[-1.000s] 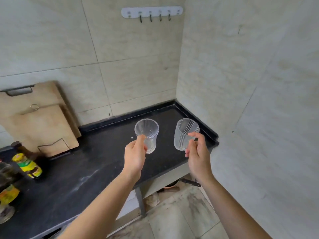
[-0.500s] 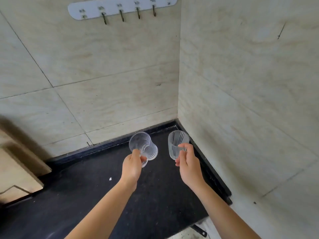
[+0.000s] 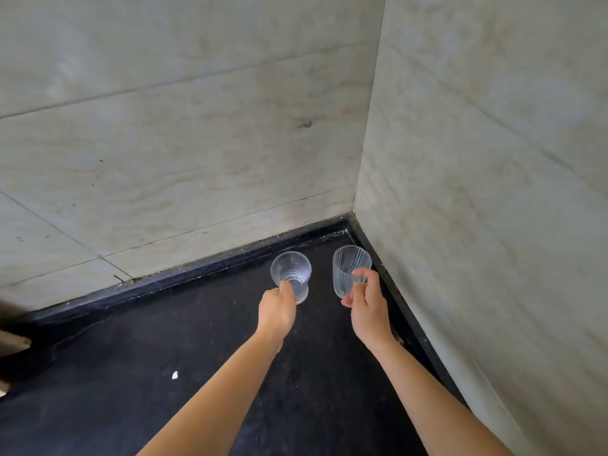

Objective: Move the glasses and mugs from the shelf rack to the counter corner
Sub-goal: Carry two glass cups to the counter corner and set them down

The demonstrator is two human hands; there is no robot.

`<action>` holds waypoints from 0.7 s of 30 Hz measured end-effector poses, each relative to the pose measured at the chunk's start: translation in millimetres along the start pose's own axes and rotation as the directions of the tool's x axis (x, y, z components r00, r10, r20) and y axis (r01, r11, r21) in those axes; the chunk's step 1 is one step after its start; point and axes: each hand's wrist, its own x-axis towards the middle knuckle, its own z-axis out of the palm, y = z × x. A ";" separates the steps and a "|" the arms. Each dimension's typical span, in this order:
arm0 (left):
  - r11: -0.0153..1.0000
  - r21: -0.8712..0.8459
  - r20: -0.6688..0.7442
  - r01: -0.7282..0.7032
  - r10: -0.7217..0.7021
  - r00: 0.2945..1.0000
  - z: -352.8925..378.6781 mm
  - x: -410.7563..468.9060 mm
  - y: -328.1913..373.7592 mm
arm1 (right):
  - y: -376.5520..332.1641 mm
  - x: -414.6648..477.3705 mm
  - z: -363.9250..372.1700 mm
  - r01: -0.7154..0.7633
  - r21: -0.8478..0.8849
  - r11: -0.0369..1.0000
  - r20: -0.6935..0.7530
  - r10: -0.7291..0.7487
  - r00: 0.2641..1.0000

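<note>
My left hand (image 3: 277,310) grips a clear ribbed glass (image 3: 291,275) by its near rim, mouth tilted toward me. My right hand (image 3: 366,307) pinches a clear glass with white swirl lines (image 3: 348,268) on its near side. Both glasses sit low over the black counter (image 3: 197,357), close to the back right corner (image 3: 349,225) where the two tiled walls meet. Whether their bases touch the counter I cannot tell. The shelf rack is out of view.
Beige tiled walls (image 3: 197,143) close the counter at the back and on the right, with a raised black lip (image 3: 408,311) along each. A small white scrap (image 3: 175,375) lies on the counter. A wooden board edge (image 3: 11,343) shows at far left.
Both hands have carried the glasses forward and down into the corner. The view has closed in, so the hook rail and most of the cutting boards have left the frame.
</note>
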 end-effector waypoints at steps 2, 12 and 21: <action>1.000 0.006 0.015 -0.003 0.003 1.000 12.9 24.1 1.7 | 9.2 23.4 9.9 -0.006 0.018 1.000 -0.012 0.006 1.000; 0.996 -0.020 0.014 -0.090 0.091 0.996 51.9 94.8 22.7 | 25.5 101.1 35.6 0.063 0.010 0.998 -0.035 -0.062 0.997; 0.994 -0.042 0.034 -0.104 0.105 0.994 63.3 109.0 32.1 | 20.8 120.4 40.1 0.078 -0.118 0.990 -0.016 -0.081 0.997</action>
